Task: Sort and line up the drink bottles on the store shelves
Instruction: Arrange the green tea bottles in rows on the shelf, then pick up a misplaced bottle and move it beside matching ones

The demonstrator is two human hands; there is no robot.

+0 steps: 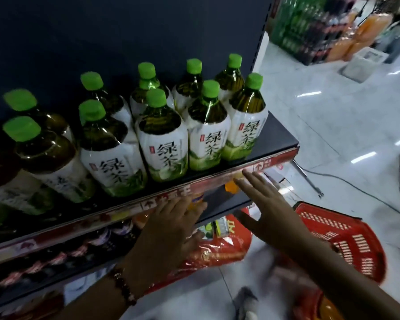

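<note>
Several green-tea bottles with green caps and white labels stand in two rows on the dark top shelf. Just below the shelf's red price strip, my left hand reaches under it with fingers spread, holding nothing. An orange bottle on the shelf below shows right beyond its fingertips. My right hand is stretched flat, fingertips at the red strip, next to another orange bottle cap. Nothing is gripped.
A red plastic shopping basket sits on the floor at the right. A red bag with packets lies under the hands. Dark bottles fill the lower shelf at left. Stacked drink packs stand across the white tiled aisle.
</note>
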